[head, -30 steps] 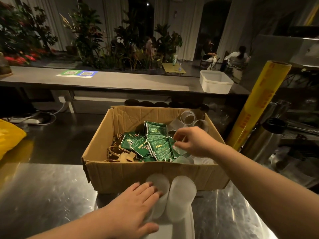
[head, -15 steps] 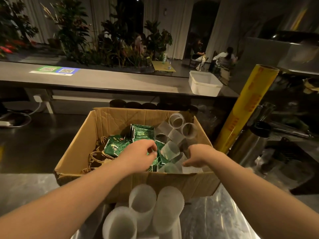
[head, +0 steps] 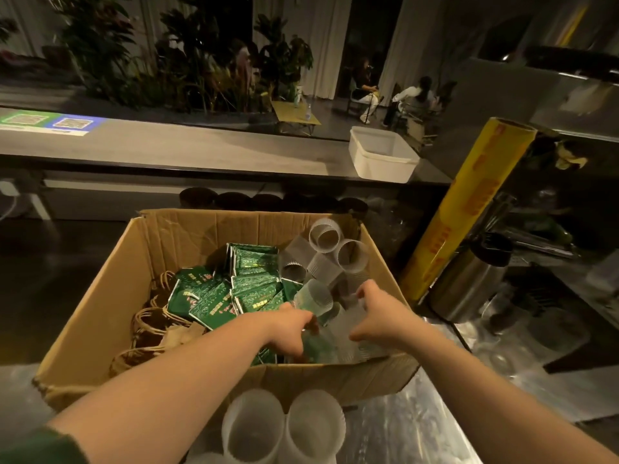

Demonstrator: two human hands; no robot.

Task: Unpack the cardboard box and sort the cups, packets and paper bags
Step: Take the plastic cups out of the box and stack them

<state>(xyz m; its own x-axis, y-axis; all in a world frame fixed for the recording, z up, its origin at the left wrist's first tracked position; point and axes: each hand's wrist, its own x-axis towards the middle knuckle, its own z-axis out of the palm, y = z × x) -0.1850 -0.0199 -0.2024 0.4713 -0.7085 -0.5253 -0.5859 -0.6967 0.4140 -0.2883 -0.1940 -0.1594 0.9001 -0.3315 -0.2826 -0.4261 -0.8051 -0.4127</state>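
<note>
An open cardboard box point(head: 100, 316) stands on the steel counter. Green packets point(head: 248, 286) fill its middle, brown paper bags with twine handles point(head: 150, 326) lie at its left, and translucent plastic cups point(head: 338, 249) are piled at its right. Both hands are inside the box at the near right corner. My left hand point(head: 294, 329) curls its fingers around a clear cup point(head: 315, 299) among the packets. My right hand point(head: 382, 313) grips other clear cups just beside it. Two more cups point(head: 284, 430) lie on the counter in front of the box.
A yellow roll point(head: 469, 209) leans at the right of the box beside a steel flask point(head: 469, 283). A white tub point(head: 382, 155) sits on the raised bar ledge behind. People sit in the far background beyond plants.
My left hand left the cups on the counter and reached into the box. Both hands have closed in on the clear cups at the near right corner.
</note>
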